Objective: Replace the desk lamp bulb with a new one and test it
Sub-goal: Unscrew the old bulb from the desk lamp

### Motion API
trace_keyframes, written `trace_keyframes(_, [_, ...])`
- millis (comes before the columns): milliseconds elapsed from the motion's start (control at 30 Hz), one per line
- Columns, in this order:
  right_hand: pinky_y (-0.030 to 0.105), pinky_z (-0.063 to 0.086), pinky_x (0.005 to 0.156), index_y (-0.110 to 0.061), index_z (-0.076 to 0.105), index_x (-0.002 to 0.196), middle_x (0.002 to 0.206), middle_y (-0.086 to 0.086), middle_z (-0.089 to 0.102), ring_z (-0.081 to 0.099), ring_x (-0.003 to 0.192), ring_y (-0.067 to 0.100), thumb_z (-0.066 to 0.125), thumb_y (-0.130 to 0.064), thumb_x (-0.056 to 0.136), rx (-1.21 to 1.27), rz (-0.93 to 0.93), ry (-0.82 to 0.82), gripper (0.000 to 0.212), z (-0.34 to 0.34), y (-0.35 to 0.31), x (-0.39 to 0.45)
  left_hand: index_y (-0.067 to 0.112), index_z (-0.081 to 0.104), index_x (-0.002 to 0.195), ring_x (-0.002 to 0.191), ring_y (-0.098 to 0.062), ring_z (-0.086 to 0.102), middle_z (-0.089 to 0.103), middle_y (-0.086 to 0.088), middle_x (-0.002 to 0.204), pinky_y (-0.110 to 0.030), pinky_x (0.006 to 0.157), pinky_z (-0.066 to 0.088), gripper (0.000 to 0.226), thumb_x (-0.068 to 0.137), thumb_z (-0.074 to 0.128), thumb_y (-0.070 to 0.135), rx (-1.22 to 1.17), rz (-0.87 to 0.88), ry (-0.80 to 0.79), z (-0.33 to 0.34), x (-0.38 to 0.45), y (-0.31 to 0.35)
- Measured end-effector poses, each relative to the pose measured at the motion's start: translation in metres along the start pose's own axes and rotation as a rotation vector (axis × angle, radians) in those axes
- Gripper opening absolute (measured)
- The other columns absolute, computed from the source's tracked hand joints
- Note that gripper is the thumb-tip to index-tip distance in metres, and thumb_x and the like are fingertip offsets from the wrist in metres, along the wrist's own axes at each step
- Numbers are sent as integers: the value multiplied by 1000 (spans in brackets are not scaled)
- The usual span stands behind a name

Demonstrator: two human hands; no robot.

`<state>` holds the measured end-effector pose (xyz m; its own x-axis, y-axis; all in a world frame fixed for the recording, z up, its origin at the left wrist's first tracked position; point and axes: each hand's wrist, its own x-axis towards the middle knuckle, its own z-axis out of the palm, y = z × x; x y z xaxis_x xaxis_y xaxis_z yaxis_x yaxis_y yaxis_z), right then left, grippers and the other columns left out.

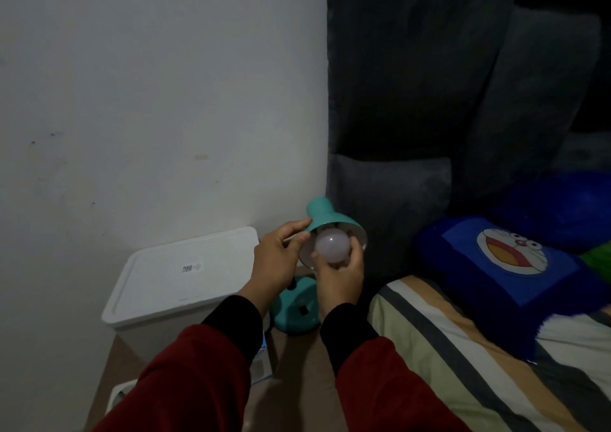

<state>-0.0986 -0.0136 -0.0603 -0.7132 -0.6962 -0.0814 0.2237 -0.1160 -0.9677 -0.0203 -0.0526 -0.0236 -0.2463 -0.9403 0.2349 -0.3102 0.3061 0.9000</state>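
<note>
A teal desk lamp stands on the brown surface between a white box and the bed. Its shade (325, 215) is tipped toward me and its round base (297, 312) sits lower down with a dark switch on it. My left hand (281, 259) grips the left rim of the shade. My right hand (340, 274) curls round a white bulb (332, 245) from below, at the mouth of the shade. The bulb's base is hidden inside the shade. The bulb is unlit.
A white lidded box (178, 276) sits left of the lamp against the wall. A bed with a striped sheet (463, 349) and a blue cartoon pillow (515, 266) lies to the right. Dark grey cushions (413, 101) lean behind.
</note>
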Motion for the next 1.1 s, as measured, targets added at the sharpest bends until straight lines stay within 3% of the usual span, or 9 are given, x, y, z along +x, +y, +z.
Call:
trace_keyframes(67, [46,48,103,-29,37,139,142,7,45,51,125,25,68,-4,75,35,-16,-4,75,1,-1,1,28,63,122,78,5,56,66,0,121,4,43,43,30,94,54,20,2,-2,-4,0,-1,1])
trace_keyframes(233, [43,48,103,-24,35,143,140,6,49,54,123,23,71,-27,80,58,25,3,72,3,-5,-1,29,63,122,86,-4,59,66,0,123,4,44,43,30,94,54,20,9,-1,8,-1,-1,2])
trace_keyframes(400, [43,47,104,-22,34,143,146,6,42,50,127,23,74,-14,75,-13,-6,34,79,2,2,-1,27,63,122,80,0,58,66,-1,123,6,47,42,30,94,54,20,15,3,9,0,-1,2])
trace_keyframes(533, [46,47,103,-28,37,140,140,7,46,51,124,25,64,2,77,37,-37,20,75,0,-2,1,26,63,122,97,-6,57,66,-1,124,7,48,42,30,94,55,19,0,4,15,1,-1,1])
trace_keyframes(700, [43,47,104,-30,31,143,142,4,46,53,123,22,74,-33,76,77,3,23,79,2,-4,-1,27,63,122,104,-8,58,65,0,125,6,49,43,30,94,55,20,3,-4,18,0,0,1])
trace_keyframes(767, [41,45,107,-27,30,145,145,4,44,50,127,21,74,-28,77,34,-10,36,80,-1,-3,-2,28,63,122,104,-7,57,65,0,125,9,53,41,30,94,55,20,14,-2,20,0,0,1])
trace_keyframes(867, [32,45,102,-23,35,143,141,6,47,50,118,17,73,-19,79,25,-16,20,75,-8,-4,-4,29,63,122,98,-5,60,65,1,126,10,57,41,30,94,55,21,38,8,25,0,-1,2])
trace_keyframes(967, [27,47,91,-21,41,139,137,7,50,53,114,19,73,-17,79,-1,-39,-2,67,-16,-9,-9,30,59,126,80,7,56,64,0,127,8,49,41,32,95,53,23,52,12,42,0,-7,8])
trace_keyframes(1100, [33,51,93,-23,45,133,132,6,52,55,113,21,73,-16,79,-10,-28,-52,62,-29,-15,-17,34,38,141,118,-15,57,58,-3,134,2,72,39,48,96,51,30,85,-20,67,-4,-21,16])
